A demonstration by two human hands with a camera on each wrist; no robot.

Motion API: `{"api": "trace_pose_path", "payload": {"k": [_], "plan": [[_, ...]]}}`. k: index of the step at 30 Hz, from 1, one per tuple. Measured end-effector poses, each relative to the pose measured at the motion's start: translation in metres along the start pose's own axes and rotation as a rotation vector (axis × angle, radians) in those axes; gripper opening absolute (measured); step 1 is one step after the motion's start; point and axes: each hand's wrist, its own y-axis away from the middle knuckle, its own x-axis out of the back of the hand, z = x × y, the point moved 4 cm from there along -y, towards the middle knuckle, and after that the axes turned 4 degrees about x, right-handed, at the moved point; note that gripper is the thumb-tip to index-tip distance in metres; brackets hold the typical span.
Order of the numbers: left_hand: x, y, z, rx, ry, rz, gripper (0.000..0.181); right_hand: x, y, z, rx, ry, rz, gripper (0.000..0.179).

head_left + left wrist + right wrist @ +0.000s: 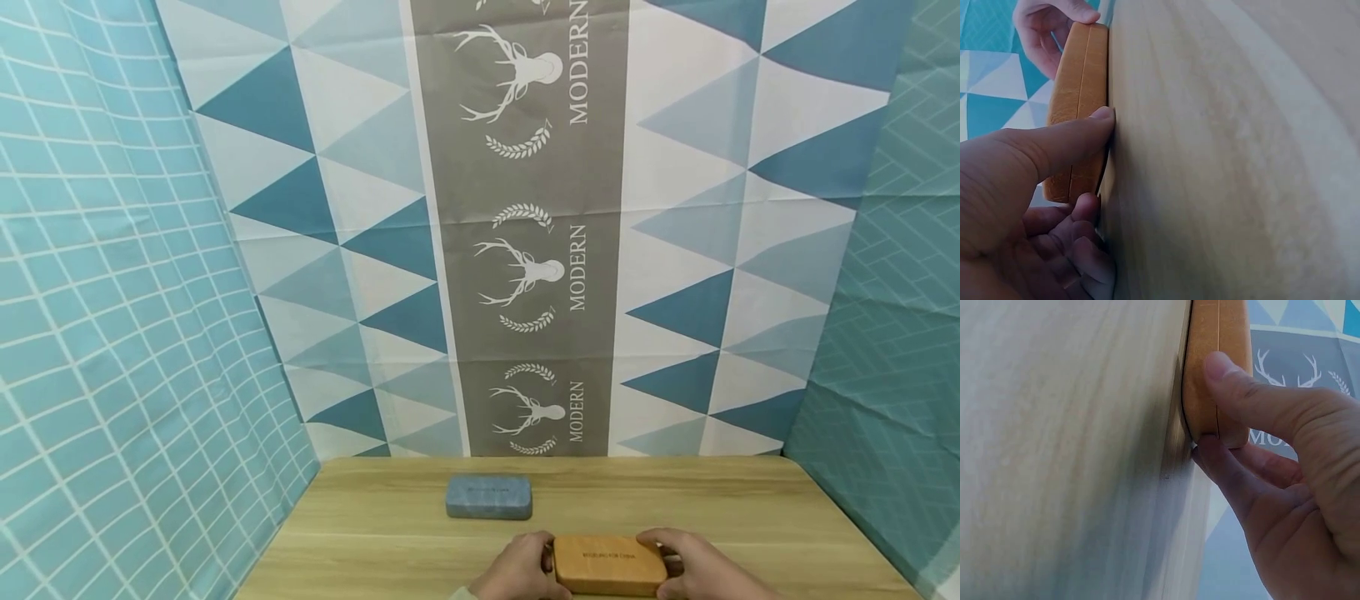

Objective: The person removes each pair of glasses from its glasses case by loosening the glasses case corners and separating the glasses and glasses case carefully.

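An orange-brown glasses case (609,565) with dark lettering on its lid lies at the near side of the wooden table. A thin seam runs along its side in both wrist views, and the lid is closed. My left hand (522,568) grips its left end, with the thumb along the near side in the left wrist view. At the other end my right hand (697,567) holds it, the thumb (1225,369) on its side and fingers around the end corner. A blue-grey case (489,497) of similar shape lies farther back, left of the orange-brown one.
The wooden table (375,533) has a light grain and rounded back corners. Behind it hangs a patterned cloth (525,333) with triangles and deer heads. Tiled-pattern sheets stand at the left (112,333) and right.
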Motion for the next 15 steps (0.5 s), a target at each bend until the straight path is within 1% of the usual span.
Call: {"api": "trace_pose_path", "payload": {"k": [1, 3, 5, 7, 8, 12, 15], "plan": [[0.001, 0.001, 0.002, -0.003, -0.006, -0.009, 0.048, 0.0, 0.0, 0.0, 0.0, -0.002, -0.001, 0.065], [0.002, 0.003, 0.008, 0.002, 0.017, -0.017, 0.043, 0.0, 0.0, 0.001, 0.001, -0.002, -0.005, 0.064], [0.003, 0.006, 0.014, 0.012, 0.045, -0.01, 0.039, -0.001, 0.0, 0.002, 0.004, -0.006, -0.008, 0.063], [0.004, 0.008, 0.017, 0.035, 0.064, -0.004, 0.035, -0.001, -0.001, 0.002, 0.004, -0.009, -0.012, 0.062], [0.005, 0.009, 0.019, 0.043, 0.083, 0.01, 0.035, -0.001, -0.001, 0.002, 0.001, -0.011, -0.014, 0.062], [0.006, 0.011, 0.024, 0.059, 0.07, 0.036, 0.034, -0.001, -0.002, 0.001, 0.005, -0.002, -0.026, 0.061], [0.005, 0.011, 0.025, 0.057, 0.067, 0.042, 0.034, 0.0, -0.001, 0.001, 0.006, 0.019, -0.033, 0.059]]}}
